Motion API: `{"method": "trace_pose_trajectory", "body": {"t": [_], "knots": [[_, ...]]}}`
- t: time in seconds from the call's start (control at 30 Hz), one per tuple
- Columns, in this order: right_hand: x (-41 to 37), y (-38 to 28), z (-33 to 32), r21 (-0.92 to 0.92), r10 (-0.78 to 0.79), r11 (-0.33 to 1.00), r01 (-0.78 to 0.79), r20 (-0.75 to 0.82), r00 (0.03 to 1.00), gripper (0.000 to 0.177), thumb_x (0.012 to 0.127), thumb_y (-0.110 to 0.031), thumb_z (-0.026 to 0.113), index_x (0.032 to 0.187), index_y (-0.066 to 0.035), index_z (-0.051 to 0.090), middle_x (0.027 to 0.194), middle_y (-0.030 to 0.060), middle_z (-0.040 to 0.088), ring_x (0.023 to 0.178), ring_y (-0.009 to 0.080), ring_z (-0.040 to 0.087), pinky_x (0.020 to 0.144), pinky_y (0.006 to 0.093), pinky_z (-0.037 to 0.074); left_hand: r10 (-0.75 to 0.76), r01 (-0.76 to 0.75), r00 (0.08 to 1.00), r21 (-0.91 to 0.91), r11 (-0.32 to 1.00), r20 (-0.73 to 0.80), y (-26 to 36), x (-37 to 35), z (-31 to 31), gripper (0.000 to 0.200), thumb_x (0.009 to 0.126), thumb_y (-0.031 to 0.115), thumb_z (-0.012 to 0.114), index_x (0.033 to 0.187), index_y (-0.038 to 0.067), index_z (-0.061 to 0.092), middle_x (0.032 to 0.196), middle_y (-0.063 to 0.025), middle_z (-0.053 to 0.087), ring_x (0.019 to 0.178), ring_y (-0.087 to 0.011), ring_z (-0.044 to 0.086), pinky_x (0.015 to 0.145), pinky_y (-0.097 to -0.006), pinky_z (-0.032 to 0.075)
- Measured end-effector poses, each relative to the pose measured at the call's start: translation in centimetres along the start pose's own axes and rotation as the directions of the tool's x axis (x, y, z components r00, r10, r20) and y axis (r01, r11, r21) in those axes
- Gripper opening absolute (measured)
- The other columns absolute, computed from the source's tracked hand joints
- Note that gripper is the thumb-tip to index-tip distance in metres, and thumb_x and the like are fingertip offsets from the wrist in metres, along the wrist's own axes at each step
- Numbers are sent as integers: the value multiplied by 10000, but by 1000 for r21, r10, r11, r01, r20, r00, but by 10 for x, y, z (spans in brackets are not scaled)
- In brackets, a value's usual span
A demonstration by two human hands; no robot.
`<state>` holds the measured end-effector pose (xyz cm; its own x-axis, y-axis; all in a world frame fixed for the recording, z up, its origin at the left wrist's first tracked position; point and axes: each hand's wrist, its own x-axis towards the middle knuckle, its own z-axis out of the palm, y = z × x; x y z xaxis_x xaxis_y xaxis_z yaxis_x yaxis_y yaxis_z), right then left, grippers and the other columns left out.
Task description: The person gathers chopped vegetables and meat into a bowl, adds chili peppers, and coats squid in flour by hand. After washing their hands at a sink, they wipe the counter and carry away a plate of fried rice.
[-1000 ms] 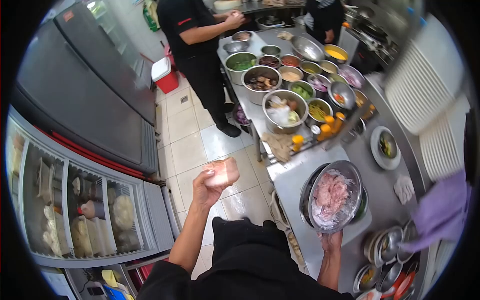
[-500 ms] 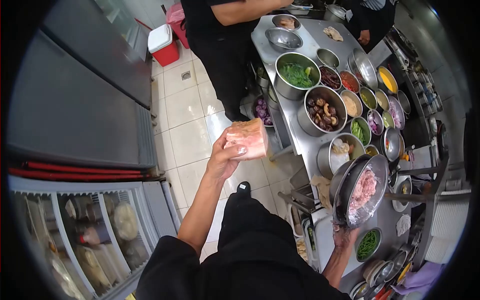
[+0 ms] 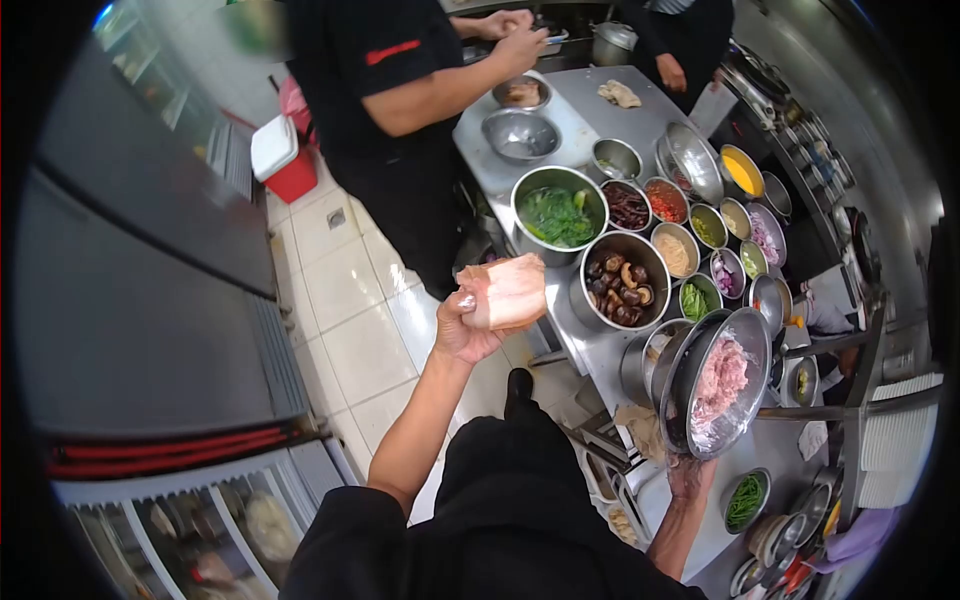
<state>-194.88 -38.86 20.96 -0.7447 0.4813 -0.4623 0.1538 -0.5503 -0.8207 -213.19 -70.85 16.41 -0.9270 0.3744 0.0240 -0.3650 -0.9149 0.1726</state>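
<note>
My left hand [image 3: 468, 335] is closed around a thick slab of pork belly [image 3: 512, 290], held up over the floor with its pale layered side showing. My right hand [image 3: 690, 478] supports a metal bowl [image 3: 752, 345] from below, with another bowl [image 3: 672, 385] nested beneath it. Pink minced meat [image 3: 722, 380] lies in the upper bowl, with what looks like clear plastic film along the wall. The bowls tilt toward me above the right side of the counter. Most of the right hand's fingers are hidden under the bowls.
Pots of mushrooms [image 3: 625, 290] and green vegetables [image 3: 558, 215] stand on the steel counter [image 3: 560, 335], among several small ingredient bowls. A person in black [image 3: 385, 130] stands ahead, another [image 3: 685, 50] beyond the counter. Fridges [image 3: 150, 290] line the left; a red cooler [image 3: 285, 160] sits on the floor.
The view has shifted forward along the counter, bringing the other person's hands into sight. The pork belly has turned in my left hand, showing its paler side. Both hands keep their hold.
</note>
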Motion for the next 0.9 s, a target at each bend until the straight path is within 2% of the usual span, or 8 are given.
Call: {"method": "trace_pose_trajectory", "body": {"t": [0.17,0.3,0.4,0.57,0.63,0.73,0.8,0.9], "knots": [[34,2,3,68,-5,998,11,-79,997,357,876,-359,449,1122,-103,479,948,40,584,700,167,553,469,269,373,-148,160,980,-86,983,135,-2,62,1,808,655,309,663,1288,-19,284,1181,-221,459,956,-388,562,782,-472,522],[69,4,10,73,-5,997,17,-167,986,371,882,-362,439,1152,-112,475,1014,20,575,738,157,547,511,268,360,-169,170,985,25,985,-25,0,101,10,803,626,333,681,1283,40,323,1165,-177,484,980,-336,561,835,-450,495],[96,1,9,103,17,995,-4,-132,991,347,868,-373,459,1115,-131,487,968,5,570,704,148,529,505,284,354,-73,143,965,272,952,-251,3,122,11,740,612,297,675,1232,30,371,1143,-151,501,1000,-276,555,856,-412,483],[133,-7,30,67,35,998,-23,-186,982,357,857,-386,473,1122,-148,477,973,-6,566,722,138,524,493,298,357,19,99,971,471,876,-240,19,161,13,548,658,135,669,1129,-7,429,1070,-117,525,952,-214,567,879,-326,456],[141,-15,46,131,43,991,-13,-233,971,381,878,-341,478,1152,-78,447,953,68,574,679,194,575,445,292,431,149,61,966,748,661,-210,22,190,10,571,638,69,695,1137,-1,428,1056,-114,530,961,-199,561,872,-322,451],[149,-20,62,63,-37,997,50,-189,981,394,877,-353,476,1163,-86,435,950,64,571,675,197,570,450,298,427,208,-40,968,729,683,-142,18,239,9,714,626,3,706,1232,10,328,1084,-135,514,996,-209,544,871,-316,446],[151,-20,64,190,32,981,21,-269,963,399,876,-360,470,1164,-87,428,956,63,565,683,203,568,447,307,418,231,-76,967,735,673,-111,14,253,9,771,631,1,705,1274,21,280,1098,-143,506,1014,-216,537,875,-323,445],[149,-19,59,182,41,983,6,-249,968,412,876,-364,470,1178,-87,424,989,53,557,749,202,567,491,322,432,329,-231,943,807,543,48,5,260,7,849,626,12,707,1323,44,223,1154,-156,465,1055,-223,511,909,-335,429]]}}
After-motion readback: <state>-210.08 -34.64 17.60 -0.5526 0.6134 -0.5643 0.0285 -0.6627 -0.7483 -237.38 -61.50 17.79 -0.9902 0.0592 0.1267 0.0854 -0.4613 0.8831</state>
